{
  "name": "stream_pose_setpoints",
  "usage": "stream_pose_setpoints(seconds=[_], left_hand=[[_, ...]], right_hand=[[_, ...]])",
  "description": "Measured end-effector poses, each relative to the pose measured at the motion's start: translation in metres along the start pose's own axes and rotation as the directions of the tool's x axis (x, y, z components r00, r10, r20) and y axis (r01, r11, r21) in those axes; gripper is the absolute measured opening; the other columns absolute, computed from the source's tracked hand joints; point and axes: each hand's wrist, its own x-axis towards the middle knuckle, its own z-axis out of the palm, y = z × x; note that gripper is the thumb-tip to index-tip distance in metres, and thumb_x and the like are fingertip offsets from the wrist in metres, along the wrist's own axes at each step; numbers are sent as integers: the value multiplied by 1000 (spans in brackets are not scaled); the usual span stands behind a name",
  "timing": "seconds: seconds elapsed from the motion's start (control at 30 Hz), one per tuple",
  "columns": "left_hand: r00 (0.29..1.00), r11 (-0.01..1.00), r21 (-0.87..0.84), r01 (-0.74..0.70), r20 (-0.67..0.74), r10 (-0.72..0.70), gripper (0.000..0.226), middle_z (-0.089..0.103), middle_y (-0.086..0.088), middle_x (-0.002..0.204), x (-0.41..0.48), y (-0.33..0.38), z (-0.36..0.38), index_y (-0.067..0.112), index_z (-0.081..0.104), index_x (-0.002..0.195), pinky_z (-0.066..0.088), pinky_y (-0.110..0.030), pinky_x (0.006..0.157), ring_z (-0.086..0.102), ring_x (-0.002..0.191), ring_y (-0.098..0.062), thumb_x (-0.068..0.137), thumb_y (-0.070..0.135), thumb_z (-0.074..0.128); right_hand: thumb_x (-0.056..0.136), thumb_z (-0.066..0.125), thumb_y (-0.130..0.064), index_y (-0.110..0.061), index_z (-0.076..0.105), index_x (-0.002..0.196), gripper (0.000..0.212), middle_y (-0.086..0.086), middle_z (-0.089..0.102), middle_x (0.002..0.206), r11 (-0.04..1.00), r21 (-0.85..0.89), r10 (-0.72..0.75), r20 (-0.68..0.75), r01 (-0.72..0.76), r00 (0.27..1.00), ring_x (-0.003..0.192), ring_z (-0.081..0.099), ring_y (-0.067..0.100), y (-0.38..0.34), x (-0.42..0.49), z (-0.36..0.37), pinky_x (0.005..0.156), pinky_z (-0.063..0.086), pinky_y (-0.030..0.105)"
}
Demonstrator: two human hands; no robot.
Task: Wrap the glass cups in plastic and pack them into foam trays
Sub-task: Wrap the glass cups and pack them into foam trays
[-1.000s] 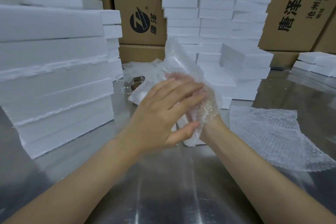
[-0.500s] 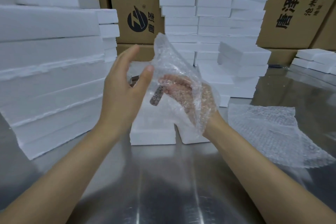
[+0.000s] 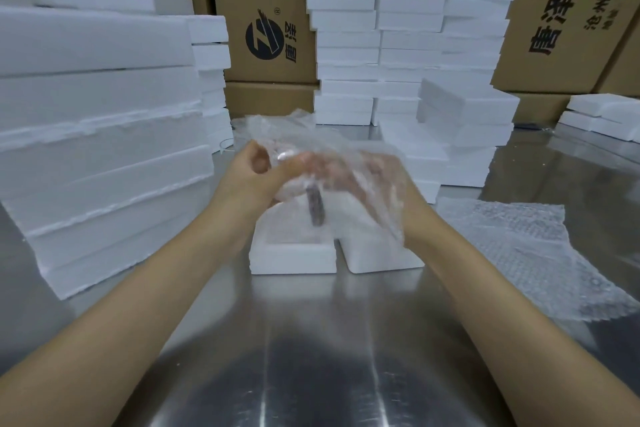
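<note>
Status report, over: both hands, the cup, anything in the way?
Left hand pinches bubble wrap. Right hand under wrap, grip unclear. Cup mostly hidden inside. Foam trays below, unobstructed.

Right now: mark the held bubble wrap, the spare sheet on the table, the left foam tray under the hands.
held bubble wrap (image 3: pixel 363 170): head view, middle of crumpled film.
spare sheet (image 3: pixel 519 253): head view, middle of the sheet.
left foam tray (image 3: pixel 292 258): head view, front wall.

Bright, table (image 3: pixel 311 357) glare, motion blur
</note>
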Motion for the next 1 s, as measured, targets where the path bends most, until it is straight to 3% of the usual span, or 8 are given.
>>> stream_pose_setpoints(seconds=[0.1, 0.2, 0.3, 0.43, 0.6, 0.7, 0.87, 1.0], left_hand=[[995, 910, -413, 41, -70, -77, 67, 60, -29, 120, 2, 0, -1, -16, 48, 122, 55, -35, 91, 63, 112, -30, 82, 33, 68], [991, 831, -557, 11, -102, -82, 50, 63, -18, 124, 3, -1, 0, -8, 51, 117, 56, -31, 84, 63, 113, -27, 87, 29, 66], [999, 878, -479, 7, -43, -32, 54, 62, -11, 129, 3, -3, 4, -3, 51, 128, 53, -32, 92, 61, 118, -22, 86, 28, 65], [989, 924, -366, 113, 128, -71, 57, 67, 5, 123, 0, -8, 9, 21, 54, 128, 55, -31, 89, 61, 117, -16, 75, 30, 73], [937, 938, -284, 197, 336, -95, 62, 66, 3, 124, -4, -9, 11, 26, 52, 129, 55, -34, 90, 64, 113, -20, 74, 38, 77], [904, 949, -248, 194, 420, -75, 70, 65, -1, 127, -4, -8, 8, 23, 53, 128, 54, -36, 91, 62, 117, -22, 67, 44, 81], [810, 934, -184, 306, 566, -154, 84, 61, -8, 131, -4, -3, 1, 14, 47, 136, 55, -33, 90, 60, 120, -25, 66, 45, 81], [901, 942, -196, 272, 396, -178, 64, 69, -1, 119, -4, -4, 3, 17, 53, 128, 57, -33, 86, 66, 109, -19, 71, 36, 74]], right_hand=[[91, 52, 4, -25, 67, 98, 34, -23, 70, 88, 991, 108, -30, -400, 80, 916, 90, 64, -5, -2, 13, -8, 77, 47, 14], [79, 53, 4, -25, 56, 119, 50, -15, 66, 103, 950, 300, 164, -228, -91, 960, 105, 62, 9, 5, 13, -16, 84, 48, 24], [75, 66, -15, -21, 56, 112, 39, -6, 70, 93, 878, 378, 290, 70, -295, 954, 89, 66, 12, 3, 12, -8, 81, 50, 29], [86, 66, -6, -1, 63, 111, 26, 3, 72, 96, 894, 432, 216, -172, -124, 961, 88, 68, 14, 1, 13, -11, 78, 52, 27], [92, 54, 0, 1, 61, 113, 21, 11, 67, 101, 874, 472, 185, -101, -117, 978, 90, 63, 20, -3, 10, -16, 83, 53, 27], [85, 64, 3, -3, 52, 123, 40, 11, 66, 113, 937, 328, 166, -123, -118, 978, 105, 64, 22, -3, 9, -10, 93, 50, 36], [74, 68, 1, 3, 46, 134, 64, 25, 56, 130, 865, 427, 195, 195, -262, 961, 120, 56, 35, -4, 7, -15, 102, 44, 47], [67, 72, 13, 14, 57, 108, 44, 23, 67, 103, 941, 334, 119, -192, -49, 974, 97, 66, 33, -1, 8, -14, 84, 54, 38]])
